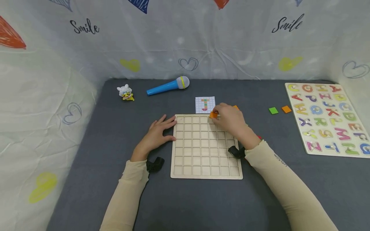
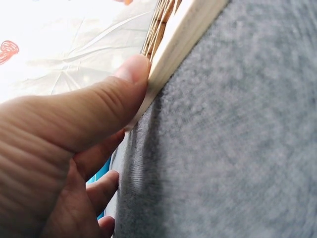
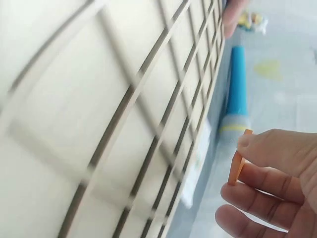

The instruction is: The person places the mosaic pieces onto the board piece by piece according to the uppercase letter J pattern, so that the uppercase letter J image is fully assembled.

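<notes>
A wooden grid board lies flat on the dark table, with no tiles visible in its squares. Spread fingers of my left hand rest along the board's left side; in the left wrist view the thumb touches its edge. Over the board's far edge, my right hand pinches an orange square tile between thumb and fingers. The right wrist view shows that tile held on edge, apart from the grid. Just beyond the board lies a small card printed with a coloured T shape.
Another orange tile and a red piece are partly hidden by the right arm. Further right lie a green tile, an orange tile and an alphabet board. A blue microphone and toy figure are at the back.
</notes>
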Action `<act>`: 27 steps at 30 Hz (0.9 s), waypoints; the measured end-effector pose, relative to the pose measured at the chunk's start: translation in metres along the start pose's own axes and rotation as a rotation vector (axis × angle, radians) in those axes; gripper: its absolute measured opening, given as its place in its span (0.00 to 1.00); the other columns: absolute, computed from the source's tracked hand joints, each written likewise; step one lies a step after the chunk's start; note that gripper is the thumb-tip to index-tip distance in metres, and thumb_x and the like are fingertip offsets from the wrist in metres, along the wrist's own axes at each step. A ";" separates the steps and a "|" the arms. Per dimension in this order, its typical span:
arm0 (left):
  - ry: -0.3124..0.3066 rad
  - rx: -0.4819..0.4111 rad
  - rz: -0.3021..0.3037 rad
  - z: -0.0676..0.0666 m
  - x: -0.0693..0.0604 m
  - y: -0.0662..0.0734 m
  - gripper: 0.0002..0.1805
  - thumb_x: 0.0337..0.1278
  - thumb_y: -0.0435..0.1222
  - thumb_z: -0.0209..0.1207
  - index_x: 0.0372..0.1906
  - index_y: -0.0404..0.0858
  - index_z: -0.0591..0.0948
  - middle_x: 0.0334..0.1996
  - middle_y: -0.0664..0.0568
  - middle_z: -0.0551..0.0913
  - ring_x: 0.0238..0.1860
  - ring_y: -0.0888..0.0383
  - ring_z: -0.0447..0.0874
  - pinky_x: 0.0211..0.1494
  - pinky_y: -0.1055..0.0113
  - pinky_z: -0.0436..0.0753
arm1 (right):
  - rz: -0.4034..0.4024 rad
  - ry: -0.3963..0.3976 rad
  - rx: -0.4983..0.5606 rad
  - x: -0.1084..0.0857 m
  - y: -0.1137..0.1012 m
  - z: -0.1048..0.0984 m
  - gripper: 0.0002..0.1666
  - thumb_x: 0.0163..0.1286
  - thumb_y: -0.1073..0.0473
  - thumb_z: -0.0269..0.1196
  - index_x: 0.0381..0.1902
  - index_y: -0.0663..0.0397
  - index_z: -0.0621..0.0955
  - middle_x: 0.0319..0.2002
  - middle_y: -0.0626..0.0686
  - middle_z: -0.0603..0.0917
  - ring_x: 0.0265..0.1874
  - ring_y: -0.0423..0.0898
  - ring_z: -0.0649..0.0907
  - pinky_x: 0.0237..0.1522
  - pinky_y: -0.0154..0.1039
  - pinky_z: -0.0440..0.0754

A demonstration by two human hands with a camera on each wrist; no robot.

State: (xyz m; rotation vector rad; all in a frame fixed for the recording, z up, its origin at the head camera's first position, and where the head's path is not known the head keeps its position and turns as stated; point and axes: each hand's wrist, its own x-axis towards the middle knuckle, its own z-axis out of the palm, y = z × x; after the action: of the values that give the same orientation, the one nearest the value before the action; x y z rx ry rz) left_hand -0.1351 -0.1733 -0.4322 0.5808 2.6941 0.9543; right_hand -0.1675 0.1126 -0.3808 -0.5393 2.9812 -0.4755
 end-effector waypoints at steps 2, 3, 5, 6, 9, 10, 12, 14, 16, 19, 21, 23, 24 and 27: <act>-0.002 0.002 -0.007 0.000 0.000 0.000 0.39 0.48 0.42 0.66 0.67 0.42 0.65 0.70 0.55 0.56 0.72 0.49 0.40 0.68 0.43 0.39 | -0.040 -0.002 -0.010 0.002 -0.009 0.001 0.15 0.59 0.55 0.65 0.42 0.57 0.82 0.38 0.52 0.80 0.29 0.47 0.79 0.24 0.41 0.77; -0.002 0.002 -0.009 0.000 0.001 0.000 0.39 0.48 0.42 0.66 0.67 0.42 0.65 0.70 0.55 0.56 0.72 0.49 0.40 0.68 0.44 0.39 | -0.058 -0.004 -0.016 0.003 -0.013 0.002 0.15 0.59 0.55 0.65 0.42 0.57 0.82 0.37 0.52 0.80 0.27 0.46 0.79 0.22 0.40 0.76; -0.001 0.005 -0.014 0.000 0.001 0.000 0.39 0.48 0.42 0.66 0.67 0.42 0.65 0.70 0.55 0.56 0.72 0.50 0.40 0.68 0.44 0.39 | -0.094 -0.008 -0.026 0.004 -0.021 0.006 0.14 0.59 0.55 0.66 0.41 0.56 0.82 0.36 0.52 0.80 0.26 0.46 0.78 0.22 0.39 0.76; -0.001 0.007 -0.015 0.000 0.001 0.000 0.39 0.48 0.42 0.66 0.67 0.42 0.65 0.70 0.55 0.56 0.72 0.50 0.40 0.69 0.44 0.39 | -0.109 -0.011 -0.026 0.005 -0.024 0.007 0.14 0.59 0.55 0.66 0.41 0.56 0.82 0.36 0.52 0.80 0.26 0.46 0.78 0.22 0.39 0.76; 0.000 0.009 -0.015 0.000 0.002 -0.001 0.39 0.48 0.43 0.66 0.67 0.43 0.65 0.70 0.56 0.56 0.72 0.50 0.40 0.69 0.44 0.39 | -0.147 -0.025 -0.022 0.007 -0.032 0.014 0.13 0.59 0.55 0.65 0.40 0.56 0.83 0.38 0.52 0.81 0.30 0.47 0.80 0.25 0.39 0.77; -0.001 0.009 -0.015 0.000 0.002 0.000 0.39 0.48 0.43 0.66 0.67 0.43 0.65 0.70 0.56 0.56 0.72 0.50 0.40 0.69 0.44 0.39 | -0.157 -0.025 -0.018 0.008 -0.034 0.015 0.13 0.59 0.56 0.65 0.40 0.56 0.83 0.37 0.52 0.81 0.31 0.47 0.81 0.26 0.40 0.78; -0.002 0.010 -0.014 0.000 0.002 0.000 0.39 0.48 0.43 0.66 0.67 0.43 0.65 0.70 0.56 0.56 0.72 0.50 0.40 0.69 0.44 0.39 | -0.171 -0.029 -0.015 0.009 -0.036 0.019 0.13 0.60 0.56 0.65 0.41 0.56 0.83 0.37 0.52 0.81 0.31 0.47 0.81 0.27 0.40 0.78; -0.002 0.009 -0.012 0.001 0.002 0.000 0.38 0.49 0.43 0.65 0.67 0.43 0.65 0.70 0.56 0.56 0.72 0.50 0.40 0.69 0.44 0.38 | -0.173 -0.038 -0.016 0.011 -0.039 0.021 0.14 0.60 0.55 0.65 0.41 0.56 0.83 0.35 0.52 0.80 0.28 0.46 0.80 0.26 0.40 0.78; -0.003 0.009 -0.010 0.001 0.002 0.000 0.39 0.49 0.43 0.65 0.67 0.43 0.65 0.70 0.56 0.56 0.72 0.50 0.40 0.68 0.44 0.38 | -0.170 -0.046 -0.030 0.012 -0.040 0.024 0.14 0.60 0.54 0.65 0.41 0.56 0.83 0.36 0.52 0.80 0.29 0.46 0.81 0.26 0.41 0.79; -0.003 0.008 -0.007 0.001 0.002 0.001 0.39 0.49 0.43 0.66 0.67 0.43 0.65 0.70 0.56 0.56 0.72 0.50 0.40 0.68 0.43 0.39 | -0.161 -0.073 -0.056 0.013 -0.040 0.026 0.15 0.60 0.53 0.65 0.42 0.55 0.83 0.38 0.52 0.81 0.31 0.48 0.82 0.26 0.43 0.79; -0.004 0.009 -0.009 0.001 0.002 0.000 0.39 0.48 0.43 0.66 0.67 0.43 0.65 0.70 0.56 0.56 0.72 0.51 0.40 0.68 0.44 0.39 | -0.157 -0.090 -0.066 0.013 -0.040 0.027 0.14 0.60 0.54 0.65 0.42 0.54 0.84 0.38 0.51 0.81 0.31 0.48 0.82 0.26 0.43 0.79; -0.003 0.011 -0.014 0.002 0.002 0.000 0.39 0.49 0.43 0.65 0.67 0.44 0.65 0.70 0.57 0.56 0.72 0.51 0.40 0.69 0.44 0.39 | -0.155 -0.104 -0.068 0.013 -0.040 0.028 0.13 0.59 0.54 0.65 0.41 0.53 0.84 0.37 0.50 0.81 0.31 0.47 0.81 0.25 0.43 0.78; -0.003 0.012 -0.016 0.002 0.002 0.000 0.39 0.49 0.43 0.65 0.67 0.44 0.65 0.70 0.57 0.56 0.72 0.52 0.40 0.69 0.45 0.39 | -0.156 -0.108 -0.069 0.013 -0.040 0.028 0.13 0.59 0.55 0.65 0.41 0.52 0.84 0.36 0.50 0.80 0.30 0.46 0.81 0.25 0.42 0.78; -0.002 0.014 -0.019 0.002 0.002 -0.001 0.39 0.49 0.43 0.66 0.67 0.44 0.65 0.70 0.57 0.56 0.72 0.52 0.40 0.69 0.44 0.39 | -0.160 -0.121 -0.073 0.014 -0.040 0.030 0.12 0.58 0.55 0.66 0.40 0.51 0.85 0.35 0.49 0.80 0.29 0.45 0.79 0.25 0.41 0.77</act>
State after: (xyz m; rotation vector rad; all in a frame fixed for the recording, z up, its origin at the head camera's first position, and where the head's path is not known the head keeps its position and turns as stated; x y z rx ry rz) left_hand -0.1362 -0.1719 -0.4348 0.5581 2.7020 0.9299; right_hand -0.1632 0.0633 -0.3965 -0.7882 2.8625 -0.3328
